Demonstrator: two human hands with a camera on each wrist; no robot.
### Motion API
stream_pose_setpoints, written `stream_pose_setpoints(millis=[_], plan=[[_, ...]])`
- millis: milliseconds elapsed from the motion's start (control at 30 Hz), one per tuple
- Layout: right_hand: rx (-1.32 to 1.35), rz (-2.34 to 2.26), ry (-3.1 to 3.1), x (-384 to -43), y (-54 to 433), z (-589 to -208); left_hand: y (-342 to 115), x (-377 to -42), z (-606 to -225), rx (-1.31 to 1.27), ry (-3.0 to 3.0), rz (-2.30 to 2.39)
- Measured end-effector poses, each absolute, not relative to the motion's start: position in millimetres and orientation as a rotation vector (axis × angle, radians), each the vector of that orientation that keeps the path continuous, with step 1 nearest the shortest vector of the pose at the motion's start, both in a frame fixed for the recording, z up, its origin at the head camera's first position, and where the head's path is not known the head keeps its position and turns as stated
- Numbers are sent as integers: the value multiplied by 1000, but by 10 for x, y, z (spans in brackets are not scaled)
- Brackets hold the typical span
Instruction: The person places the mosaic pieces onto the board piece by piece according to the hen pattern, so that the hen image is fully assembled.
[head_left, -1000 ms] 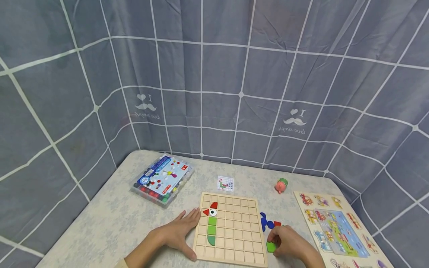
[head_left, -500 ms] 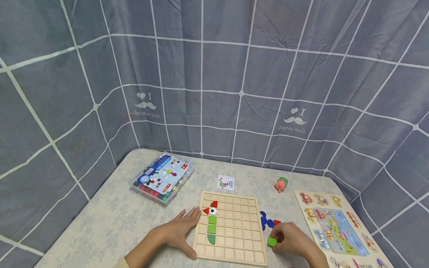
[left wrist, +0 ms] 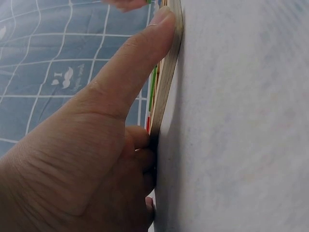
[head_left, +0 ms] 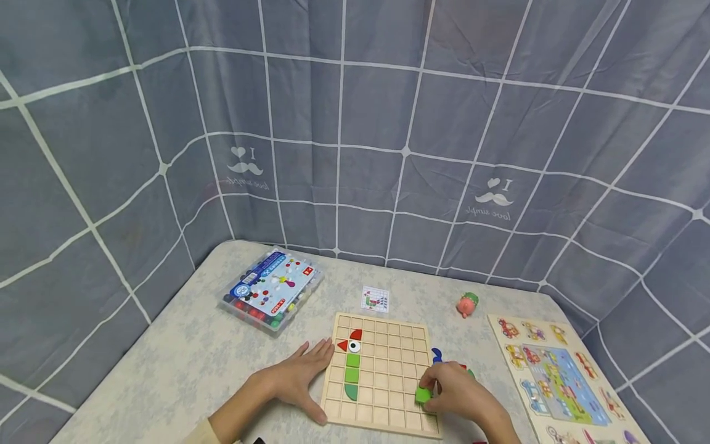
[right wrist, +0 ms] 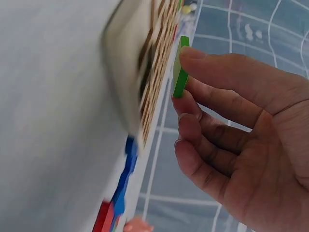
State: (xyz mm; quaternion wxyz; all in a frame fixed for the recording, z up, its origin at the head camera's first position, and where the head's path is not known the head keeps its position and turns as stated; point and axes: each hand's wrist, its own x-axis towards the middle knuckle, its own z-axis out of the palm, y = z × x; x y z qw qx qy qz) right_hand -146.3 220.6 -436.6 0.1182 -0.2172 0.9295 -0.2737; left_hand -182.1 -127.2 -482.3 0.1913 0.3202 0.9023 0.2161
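A wooden grid board (head_left: 391, 370) lies in the middle of the table. Down its left side run a red quarter-round piece (head_left: 357, 334), a red triangle (head_left: 342, 346), a white eye piece (head_left: 354, 346), two green squares (head_left: 352, 375) and a green quarter-round (head_left: 351, 391). My left hand (head_left: 294, 379) rests against the board's left edge, thumb near the lower corner and fingers spread. Between thumb and fingers my right hand (head_left: 457, 394) pinches a green square tile (right wrist: 181, 67), held over the board's right side. In the right wrist view the tile stands apart from the board.
Blue pieces (head_left: 437, 354) and a red piece (right wrist: 103, 217) lie right of the board, partly behind the right hand. A pattern card (head_left: 375, 300) sits beyond the board. Around them are a boxed bead set (head_left: 272, 290), a small pink-and-green toy (head_left: 468, 304) and a picture puzzle (head_left: 554, 376).
My right hand has picked the green tile up from the table and carried it left over the board's right edge. The left hand stays at the board; the head view has shifted slightly.
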Motion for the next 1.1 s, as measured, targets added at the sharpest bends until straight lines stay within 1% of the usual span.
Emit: stream_pose_setpoints(millis=[300, 533, 800, 1100], plan=[[-660, -735, 2709, -1503, 1790, -4315, -1274, -1818, -4839, 913, 2527, 618], [-755, -687, 2744, -1528, 1560, -4361, -1269, -1813, -4841, 908, 2531, 616], [-883, -796, 2771, -1581, 1411, -4491, -1262, -1805, -4816, 891, 2531, 609], [-878, -775, 2730, -1613, 1357, -4520, -1262, -1812, -4796, 885, 2531, 603]])
